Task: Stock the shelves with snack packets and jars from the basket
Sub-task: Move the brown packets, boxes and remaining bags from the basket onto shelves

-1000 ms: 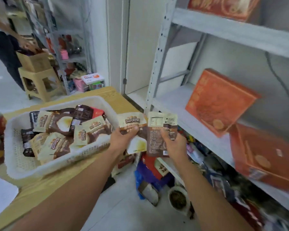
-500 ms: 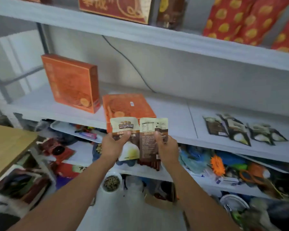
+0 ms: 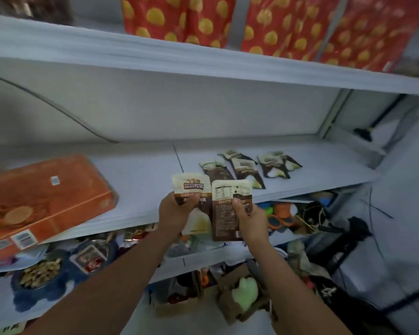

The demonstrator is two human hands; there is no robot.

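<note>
White shelf (image 3: 140,180) carrying snack packets (image 3: 248,166), left hand (image 3: 177,211) pinching a cream packet (image 3: 191,187), right hand (image 3: 250,218) gripping a brown packet (image 3: 230,197) beside it.

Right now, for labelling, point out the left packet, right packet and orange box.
left packet (image 3: 193,185): head view, logo panel.
right packet (image 3: 225,192): head view, nutrition table.
orange box (image 3: 46,189): head view, top face.

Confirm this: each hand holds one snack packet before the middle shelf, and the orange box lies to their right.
Wrong side: the head view shows the orange box lying left of the left hand and right hand. Each does hold a snack packet.
</note>
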